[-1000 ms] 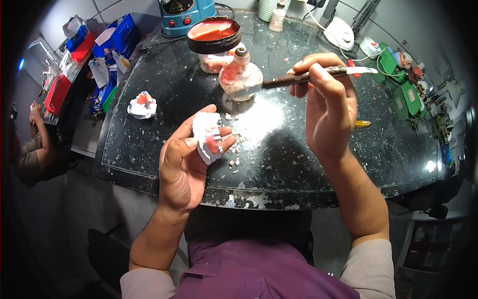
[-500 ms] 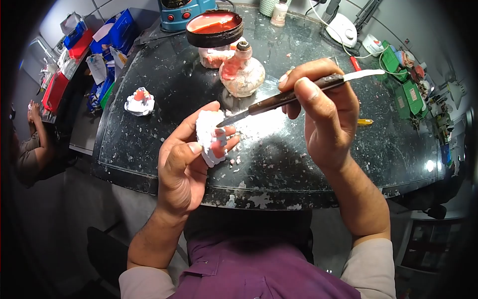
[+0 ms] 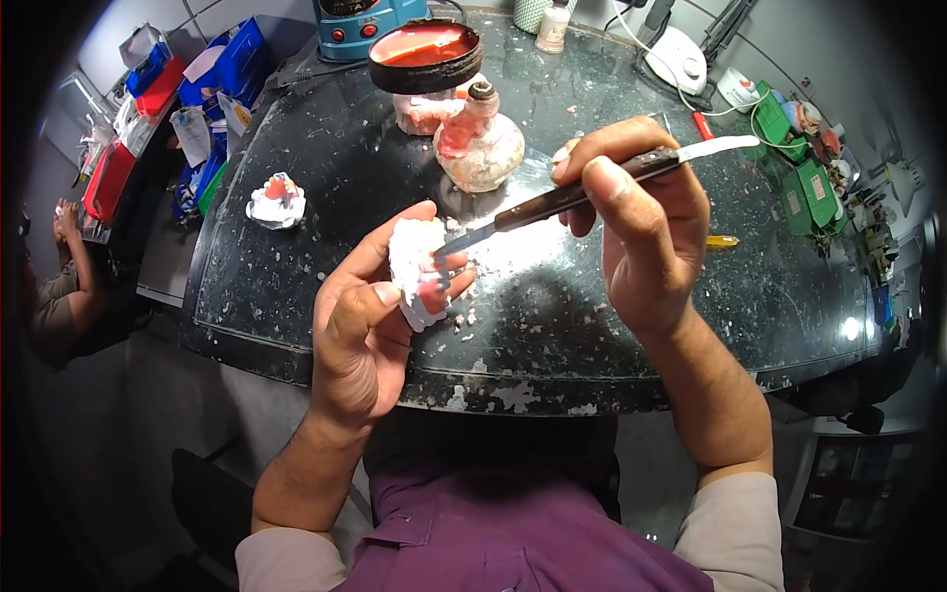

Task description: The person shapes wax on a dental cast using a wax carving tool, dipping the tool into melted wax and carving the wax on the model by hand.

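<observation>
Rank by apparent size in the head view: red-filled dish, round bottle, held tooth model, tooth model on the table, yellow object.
1. Red-filled dish and round bottle: too alike to rank
2. Held tooth model
3. Tooth model on the table
4. Yellow object

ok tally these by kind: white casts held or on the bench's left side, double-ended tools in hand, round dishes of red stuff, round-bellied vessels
White casts: 2, the held cast in the left hand and the bench cast
Double-ended tools: 1, the dark-handled tool in the right hand
Round dishes: 1, the black-rimmed dish
Round-bellied vessels: 1, the stained vessel
Total: 5
</observation>
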The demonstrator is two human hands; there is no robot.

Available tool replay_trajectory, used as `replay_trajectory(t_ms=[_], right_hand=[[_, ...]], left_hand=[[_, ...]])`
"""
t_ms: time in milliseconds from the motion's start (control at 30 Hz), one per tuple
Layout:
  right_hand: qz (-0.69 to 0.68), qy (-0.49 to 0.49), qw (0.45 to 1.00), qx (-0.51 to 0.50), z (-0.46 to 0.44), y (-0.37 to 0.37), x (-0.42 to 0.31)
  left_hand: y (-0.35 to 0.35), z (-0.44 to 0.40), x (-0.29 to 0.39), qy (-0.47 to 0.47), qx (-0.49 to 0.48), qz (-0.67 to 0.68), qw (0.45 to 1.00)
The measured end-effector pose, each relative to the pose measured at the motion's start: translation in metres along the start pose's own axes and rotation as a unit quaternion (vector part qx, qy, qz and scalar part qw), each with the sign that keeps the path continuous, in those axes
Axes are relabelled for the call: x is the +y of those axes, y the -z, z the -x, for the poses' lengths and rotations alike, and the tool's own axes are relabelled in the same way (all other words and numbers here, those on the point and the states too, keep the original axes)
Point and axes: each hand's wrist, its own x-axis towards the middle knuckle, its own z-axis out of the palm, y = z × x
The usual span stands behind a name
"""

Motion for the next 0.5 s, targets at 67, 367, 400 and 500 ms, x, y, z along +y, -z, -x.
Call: replay_trajectory(t_ms=[67, 367, 400, 500], right_hand=[[0.002, 0.0, 1.0, -0.001, -0.0004, -0.0002, -0.0003], [-0.02, -0.016, 1.0, -0.008, 0.0008, -0.0028, 0.0013], [-0.018, -0.018, 1.0, -0.005, 0.0008, -0.003, 0.001], [-0.016, -0.019, 1.0, -0.008, 0.0007, -0.0018, 0.0008]], left_hand=[[-0.0001, -0.0002, 0.0002, 0.005, 0.002, 0.001, 1.0], [0.0, 0.0002, -0.0003, -0.002, -0.002, -0.002, 1.0], [0.0004, 0.0002, -0.0005, -0.002, -0.002, -0.002, 1.0], [0.0008, 0.0, -0.0006, 0.0, -0.005, 0.0, 1.0]])
